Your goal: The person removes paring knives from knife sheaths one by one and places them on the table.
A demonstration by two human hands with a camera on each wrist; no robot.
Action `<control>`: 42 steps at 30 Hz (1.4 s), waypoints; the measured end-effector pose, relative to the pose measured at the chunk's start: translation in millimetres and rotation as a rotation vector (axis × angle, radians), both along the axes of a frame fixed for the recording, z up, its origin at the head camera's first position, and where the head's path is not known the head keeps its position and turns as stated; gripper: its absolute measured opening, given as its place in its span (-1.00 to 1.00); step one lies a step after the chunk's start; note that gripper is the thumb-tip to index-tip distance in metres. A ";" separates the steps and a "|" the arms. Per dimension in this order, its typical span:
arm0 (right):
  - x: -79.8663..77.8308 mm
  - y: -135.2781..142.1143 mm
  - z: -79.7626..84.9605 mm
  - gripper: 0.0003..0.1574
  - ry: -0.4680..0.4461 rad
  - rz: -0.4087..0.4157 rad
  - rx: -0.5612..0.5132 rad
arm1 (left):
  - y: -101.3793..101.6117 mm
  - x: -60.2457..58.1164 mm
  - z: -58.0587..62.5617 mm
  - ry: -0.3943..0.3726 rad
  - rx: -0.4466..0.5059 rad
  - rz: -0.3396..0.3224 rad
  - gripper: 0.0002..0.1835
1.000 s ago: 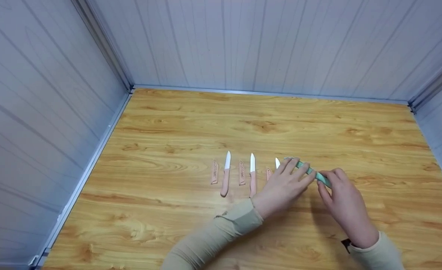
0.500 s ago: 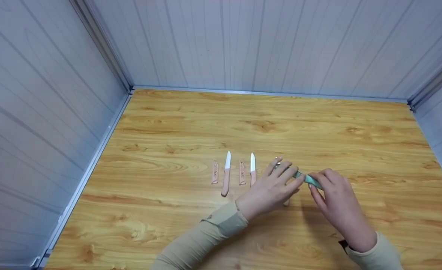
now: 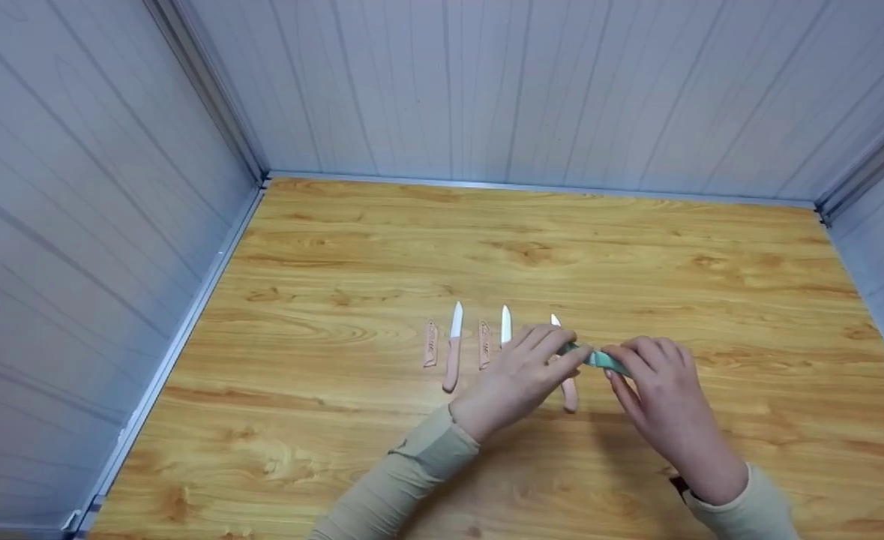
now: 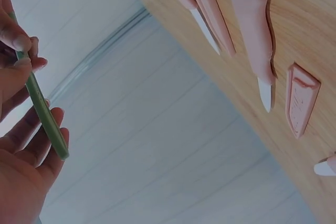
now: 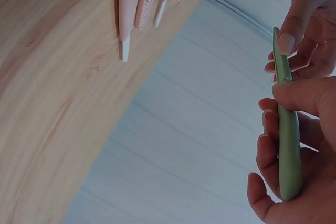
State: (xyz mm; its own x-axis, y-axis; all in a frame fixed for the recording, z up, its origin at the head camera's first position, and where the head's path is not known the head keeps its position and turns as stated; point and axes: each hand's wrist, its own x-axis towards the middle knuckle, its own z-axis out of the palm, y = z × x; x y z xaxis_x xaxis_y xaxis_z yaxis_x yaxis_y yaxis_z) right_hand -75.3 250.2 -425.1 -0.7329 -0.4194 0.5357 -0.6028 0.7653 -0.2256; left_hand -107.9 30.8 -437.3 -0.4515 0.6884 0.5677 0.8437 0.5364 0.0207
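Note:
Both hands hold a green-handled knife [image 5: 290,150] in its green sheath, raised above the table. In the head view my right hand [image 3: 670,405] grips the handle, its fingers wrapped round it in the right wrist view. My left hand [image 3: 516,379] pinches the sheath [image 4: 44,114] between thumb and fingers. The blade is hidden. Below the left hand lies a pink knife [image 3: 569,395] with a white blade, partly covered by the fingers. Two more pink knives, one at the far left [image 3: 451,365] and one in the middle [image 3: 506,326], lie beside it, the middle one's handle hidden.
Pink sheaths lie alongside the knives, one at the left [image 3: 430,345] and one between the first two knives [image 3: 484,345]. Blades point away from the person. Pale panel walls [image 3: 471,90] enclose the wooden table [image 3: 322,255] at the back and sides.
Both hands have moved left with the green knife, the left hand farther. The rightmost pink knife's handle has come into view between the hands, while the middle knife's handle has become covered.

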 end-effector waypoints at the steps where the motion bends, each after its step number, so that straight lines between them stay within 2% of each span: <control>1: -0.3 -1.0 0.7 -0.68 0.000 0.004 -0.002 | -1.1 0.1 0.9 -0.002 0.018 0.006 -0.68; 6: -1.7 -4.6 3.4 -0.69 0.015 0.027 -0.011 | -5.7 -0.1 4.3 -0.041 0.117 0.001 -0.65; 12: -3.1 -8.8 4.0 -0.70 0.069 0.060 -0.026 | -12.7 -0.5 3.1 -0.094 0.183 0.010 -0.65; 18: -4.2 -12.0 4.9 -0.64 0.088 0.058 -0.033 | -20.3 0.7 0.5 -0.172 0.289 0.017 -0.72; 23: -3.3 -14.2 5.2 -0.59 0.084 0.057 -0.059 | -24.3 3.1 0.4 -0.204 0.345 0.031 -0.78; 31: -1.7 -20.2 7.6 -0.54 0.059 0.031 -0.133 | -26.3 7.3 6.7 -0.192 0.369 0.051 -0.78; 42: -1.9 -28.0 10.0 -0.62 0.067 0.051 -0.135 | -19.9 10.3 8.6 -0.215 0.383 0.001 -0.74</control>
